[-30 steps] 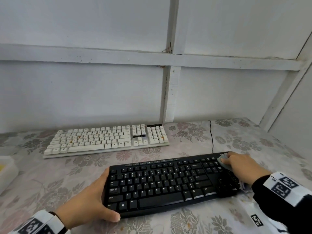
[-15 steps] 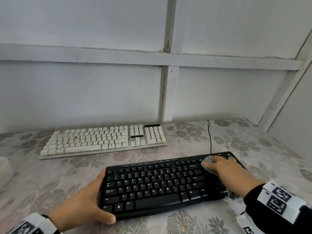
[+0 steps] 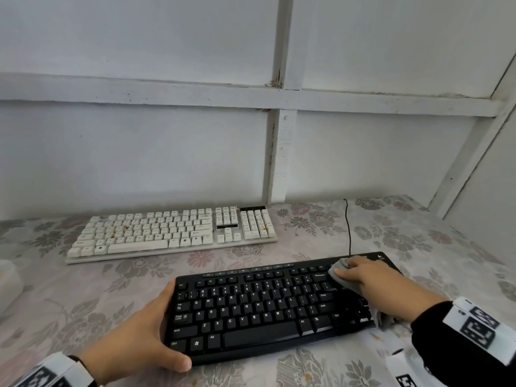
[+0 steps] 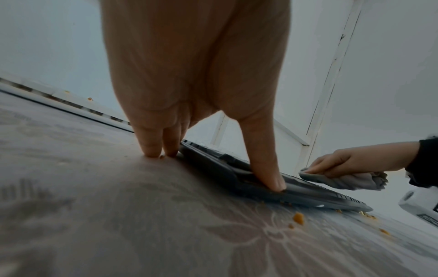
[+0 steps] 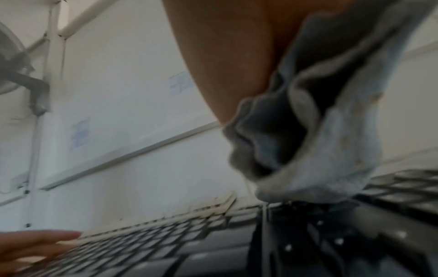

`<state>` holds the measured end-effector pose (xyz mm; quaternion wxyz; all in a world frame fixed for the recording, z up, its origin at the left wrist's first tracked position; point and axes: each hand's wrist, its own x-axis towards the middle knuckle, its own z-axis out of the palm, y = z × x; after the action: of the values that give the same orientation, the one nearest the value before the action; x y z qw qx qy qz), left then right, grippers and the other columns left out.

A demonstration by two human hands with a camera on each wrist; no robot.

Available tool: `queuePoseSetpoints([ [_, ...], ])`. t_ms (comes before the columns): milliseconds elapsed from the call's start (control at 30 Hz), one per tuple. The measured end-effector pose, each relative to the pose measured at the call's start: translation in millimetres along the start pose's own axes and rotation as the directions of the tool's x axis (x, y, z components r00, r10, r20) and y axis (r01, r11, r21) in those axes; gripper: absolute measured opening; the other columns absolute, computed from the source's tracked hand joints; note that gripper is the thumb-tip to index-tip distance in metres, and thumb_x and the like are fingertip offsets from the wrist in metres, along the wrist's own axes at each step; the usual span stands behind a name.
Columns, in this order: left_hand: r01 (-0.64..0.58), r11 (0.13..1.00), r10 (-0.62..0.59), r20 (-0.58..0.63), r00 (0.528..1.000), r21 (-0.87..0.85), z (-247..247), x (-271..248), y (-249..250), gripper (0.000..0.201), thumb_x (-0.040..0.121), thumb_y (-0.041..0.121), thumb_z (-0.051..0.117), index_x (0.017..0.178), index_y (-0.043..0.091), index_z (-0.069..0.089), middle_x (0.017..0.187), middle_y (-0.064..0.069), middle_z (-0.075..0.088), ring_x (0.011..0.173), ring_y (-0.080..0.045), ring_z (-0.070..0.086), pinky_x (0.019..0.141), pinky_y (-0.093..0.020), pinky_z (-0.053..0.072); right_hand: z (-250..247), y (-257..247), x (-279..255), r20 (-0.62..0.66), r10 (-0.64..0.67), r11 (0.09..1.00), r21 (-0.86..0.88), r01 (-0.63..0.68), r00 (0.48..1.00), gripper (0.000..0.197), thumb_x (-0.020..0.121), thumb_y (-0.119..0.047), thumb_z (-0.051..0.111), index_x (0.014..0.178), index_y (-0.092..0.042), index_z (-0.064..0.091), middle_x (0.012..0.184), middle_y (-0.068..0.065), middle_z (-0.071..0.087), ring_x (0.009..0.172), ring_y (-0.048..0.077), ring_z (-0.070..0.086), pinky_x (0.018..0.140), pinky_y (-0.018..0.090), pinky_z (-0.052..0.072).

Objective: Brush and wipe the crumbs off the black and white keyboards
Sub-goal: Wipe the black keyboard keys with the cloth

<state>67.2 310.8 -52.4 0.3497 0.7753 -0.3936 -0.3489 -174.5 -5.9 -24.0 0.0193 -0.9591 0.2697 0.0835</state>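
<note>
I judge the job roughly half done at best: my right hand (image 3: 371,277) presses a bunched grey cloth (image 3: 342,275) onto the black keyboard (image 3: 265,308) at its 1 o'clock corner, fingers curled over the cloth, while my left hand (image 3: 134,339) grips the 8 o'clock corner, thumb hooked over the front edge and fingers along the side. The black keyboard lies at 6 o'clock on the flowered tablecloth (image 3: 418,236), and its keys look free of crumbs from the head view, though I cannot vouch for the gaps. The white keyboard (image 3: 173,233), at 11 o'clock against the wall, carries orange specks among its left-hand keys, so I take it as not yet cleaned. The left wrist view gives what the head view hardly shows: orange crumbs (image 4: 298,218) scattered on the cloth-covered table along the black keyboard's near edge, so the table itself will want a pass. The right wrist view, blurred, shows only the cloth's folds hanging from my palm just above the keys.
</note>
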Motion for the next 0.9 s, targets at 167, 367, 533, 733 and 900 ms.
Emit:
queuePoseSetpoints([
  [167,-0.014,1.0,0.014,0.021,1.0,-0.019,0.5,-0.2,-1.0,0.105,0.048,0.029,0.09,0.111,0.07,0.017,0.115,0.052,0.04,0.112,0.021,0.043,0.091,-0.01,0.036,4.0,24.4,-7.4,-0.02,0.094,0.996,0.013,-0.093,0.995,0.034,0.101,-0.024,0.035,0.129,-0.031,0.053,0.139,-0.003,0.045,0.115,0.024,0.047,0.099,0.034,0.036],
  [367,0.019,1.0,-0.019,0.004,1.0,0.01,1.0,-0.7,1.3,0.102,0.05,0.026,0.088,0.106,0.068,0.015,0.114,0.038,0.045,0.111,0.013,0.045,0.092,-0.014,0.038,8.0,74.1,-2.5,-0.058,0.117,0.965,-0.227,-0.127,0.991,0.037,0.095,-0.051,0.035,0.099,-0.021,0.057,0.101,0.004,0.056,0.101,0.027,0.052,0.078,0.033,0.033],
  [533,-0.001,0.998,0.002,-0.006,1.0,0.068,0.8,-2.4,2.8,0.105,0.045,0.033,0.087,0.112,0.07,0.015,0.123,0.031,0.049,0.117,0.006,0.047,0.103,-0.024,0.039,-14.5,54.6,8.2,-0.03,0.437,0.897,0.093,-0.433,0.899,0.026,0.098,-0.021,0.042,0.072,-0.019,0.046,0.084,-0.002,0.049,0.087,0.019,0.058,0.071,0.025,0.035],
  [733,-0.011,0.999,0.011,-0.001,1.0,0.05,0.0,-4.2,5.0,0.097,0.05,0.026,0.087,0.107,0.069,0.02,0.119,0.028,0.051,0.114,0.006,0.049,0.094,-0.017,0.04,-35.6,-62.1,15.4,-0.017,0.029,0.949,0.314,-0.022,0.999,0.026,0.099,-0.023,0.042,0.102,-0.008,0.063,0.111,-0.01,0.048,0.068,0.005,0.062,0.081,0.025,0.055],
  [900,-0.021,0.998,0.021,-0.008,1.0,0.052,-1.1,-5.0,6.8,0.098,0.05,0.025,0.087,0.114,0.064,0.025,0.122,0.024,0.054,0.113,0.007,0.05,0.097,-0.022,0.042,-34.9,-184.0,23.5,0.016,-0.401,0.896,0.217,0.388,0.916,0.023,0.092,-0.002,0.045,0.107,-0.005,0.062,0.129,0.004,0.05,0.106,0.015,0.049,0.106,0.038,0.034],
])
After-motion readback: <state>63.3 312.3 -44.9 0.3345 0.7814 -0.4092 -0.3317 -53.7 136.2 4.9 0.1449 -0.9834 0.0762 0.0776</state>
